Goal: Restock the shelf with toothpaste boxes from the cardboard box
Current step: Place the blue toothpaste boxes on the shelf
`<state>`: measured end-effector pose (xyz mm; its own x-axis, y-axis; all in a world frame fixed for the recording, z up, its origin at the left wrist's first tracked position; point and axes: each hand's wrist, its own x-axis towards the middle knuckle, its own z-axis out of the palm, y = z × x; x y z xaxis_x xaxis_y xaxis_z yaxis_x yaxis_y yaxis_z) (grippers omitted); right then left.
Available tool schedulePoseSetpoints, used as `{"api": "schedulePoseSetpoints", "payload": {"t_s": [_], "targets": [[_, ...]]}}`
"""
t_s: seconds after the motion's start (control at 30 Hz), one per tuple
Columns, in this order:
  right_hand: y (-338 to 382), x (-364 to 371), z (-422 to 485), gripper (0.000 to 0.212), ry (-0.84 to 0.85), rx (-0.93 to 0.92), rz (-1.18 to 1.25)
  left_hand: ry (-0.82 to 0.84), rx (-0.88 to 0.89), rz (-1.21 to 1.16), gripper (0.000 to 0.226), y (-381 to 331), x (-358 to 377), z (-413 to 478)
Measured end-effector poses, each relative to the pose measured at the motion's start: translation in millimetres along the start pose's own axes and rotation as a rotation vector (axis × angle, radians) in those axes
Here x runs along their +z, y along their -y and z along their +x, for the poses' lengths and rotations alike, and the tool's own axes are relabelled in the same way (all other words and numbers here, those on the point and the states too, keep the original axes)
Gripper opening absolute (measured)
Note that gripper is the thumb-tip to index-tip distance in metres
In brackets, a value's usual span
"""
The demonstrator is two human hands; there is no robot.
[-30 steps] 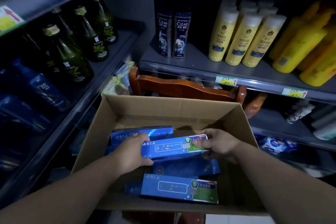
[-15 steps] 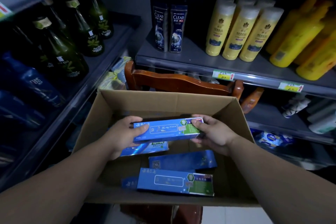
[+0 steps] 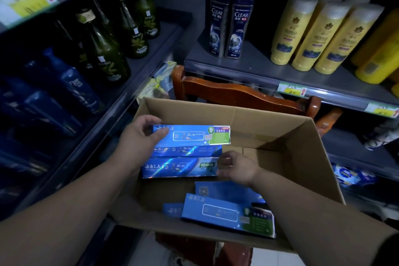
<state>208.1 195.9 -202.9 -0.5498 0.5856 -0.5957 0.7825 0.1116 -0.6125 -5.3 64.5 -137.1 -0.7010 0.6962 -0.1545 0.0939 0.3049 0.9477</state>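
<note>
An open cardboard box (image 3: 237,114) rests on a wooden chair between two shelves. My left hand (image 3: 138,138) grips the left end of a blue toothpaste box (image 3: 194,135), lifted above the carton's left side. Beneath it lie a shiny blue toothpaste box (image 3: 187,150) and a lower toothpaste box (image 3: 179,167). My right hand (image 3: 239,168) has its fingers and thumb curled at the right end of that lower one. Near the carton's front edge lie more blue toothpaste boxes (image 3: 224,214).
The chair back (image 3: 237,93) rises behind the carton. The left shelf (image 3: 138,84) carries green bottles (image 3: 108,56) and dark blue bottles (image 3: 71,84). The right shelf (image 3: 259,75) holds two Clear shampoo bottles (image 3: 228,28) and yellow bottles (image 3: 313,34).
My right hand has let go of the lifted toothpaste box and dropped to the lower box's right end. My left hand alone now holds the lifted box, slightly higher.
</note>
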Motion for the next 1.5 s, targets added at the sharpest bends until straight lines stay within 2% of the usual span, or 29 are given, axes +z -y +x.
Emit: {"api": "schedulePoseSetpoints", "payload": {"t_s": [0.07,0.2,0.3,0.4,0.47,0.8,0.9,1.0,1.07,1.17,1.33,1.43,1.5], "targets": [[0.3,6.1,7.3,0.066,0.006,0.023,-0.013,-0.008,0.025,0.013,0.019,2.0,-1.7,-1.4],[-3.8,0.7,5.7,0.056,0.216,0.096,-0.579,-0.003,0.011,0.031,0.018,10.6,-4.9,-1.6],[-14.7,-9.9,6.5,0.056,0.336,0.175,-0.743,0.001,-0.006,0.052,0.017,14.3,-3.1,-2.1],[-17.6,-18.3,2.0,0.062,0.327,0.123,-0.859,0.001,-0.009,0.089,0.016,15.4,-1.0,-3.1],[-19.5,-20.0,-0.7,0.061,0.250,0.034,-0.925,-0.006,-0.003,0.089,0.016,15.6,0.1,-3.1],[-33.9,-34.6,-12.4,0.050,-0.047,-0.033,-0.739,-0.038,-0.018,0.073,0.016,11.4,11.6,-12.3],[-29.1,-34.8,-24.8,0.054,-0.074,-0.058,-0.631,-0.047,-0.022,0.079,0.016,6.2,17.2,-17.8],[-20.1,-33.4,-37.8,0.057,-0.039,-0.157,-0.467,-0.070,-0.034,0.087,0.017,1.6,21.1,-22.2],[-16.2,-29.8,-45.3,0.055,0.047,-0.212,-0.338,-0.086,-0.017,0.088,0.017,-1.3,22.5,-25.7],[-13.8,-25.5,-54.2,0.053,0.140,-0.215,-0.272,-0.101,-0.009,0.089,0.019,-3.2,23.8,-32.8],[-20.1,-20.2,-63.5,0.060,0.323,-0.157,-0.424,-0.129,0.011,0.089,0.019,1.6,23.3,-46.2],[-23.7,-15.2,-66.0,0.060,0.325,-0.189,-0.581,-0.145,0.013,0.076,0.019,2.3,23.0,-56.0],[-22.7,-17.0,-68.4,0.048,0.288,-0.214,-0.631,-0.160,0.027,0.078,0.019,1.3,22.0,-61.7]]}}
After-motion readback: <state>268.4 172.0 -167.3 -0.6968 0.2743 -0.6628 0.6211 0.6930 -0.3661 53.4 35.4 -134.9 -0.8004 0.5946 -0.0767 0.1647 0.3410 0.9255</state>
